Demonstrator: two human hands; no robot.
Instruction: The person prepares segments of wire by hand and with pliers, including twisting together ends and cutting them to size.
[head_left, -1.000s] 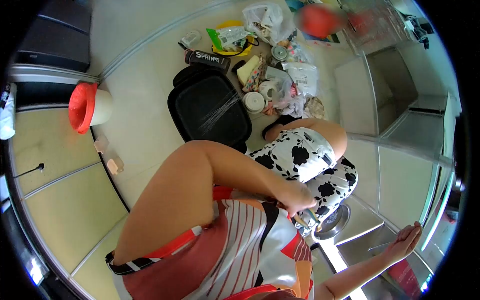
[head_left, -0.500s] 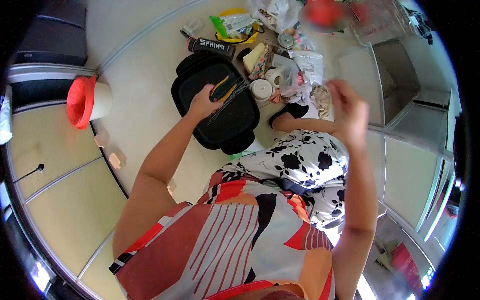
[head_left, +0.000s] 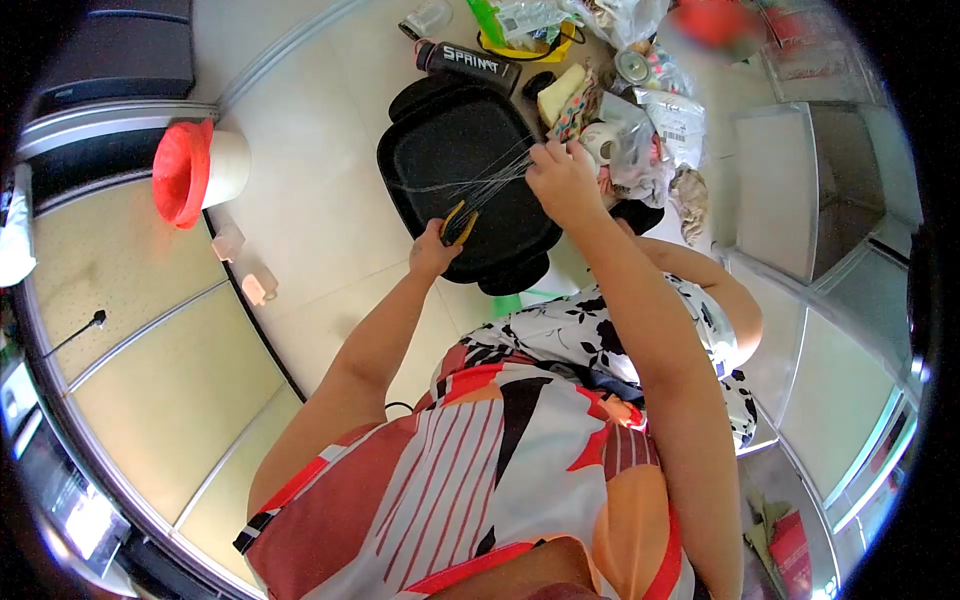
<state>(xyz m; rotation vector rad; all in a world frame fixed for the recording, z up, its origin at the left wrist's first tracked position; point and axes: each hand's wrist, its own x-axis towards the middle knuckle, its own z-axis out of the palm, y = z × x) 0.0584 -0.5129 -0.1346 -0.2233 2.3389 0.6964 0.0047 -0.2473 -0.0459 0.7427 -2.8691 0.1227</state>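
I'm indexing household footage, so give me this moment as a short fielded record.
Left grip: around a yellow-and-black hand tool, exact type unclear
Right grip: pinching thin clear strands
Below the hands: black two-handled pan on the floor
Beyond the pan: black bottle, lying down
Far left: white bin, red liner

And it's black for the pan [head_left: 430, 150], silvery for the wires [head_left: 492, 188], yellow on the tool handles [head_left: 466, 229], red liner [head_left: 180, 175], cream bin [head_left: 230, 167], white trousers [head_left: 565, 330] splashed with black flowers
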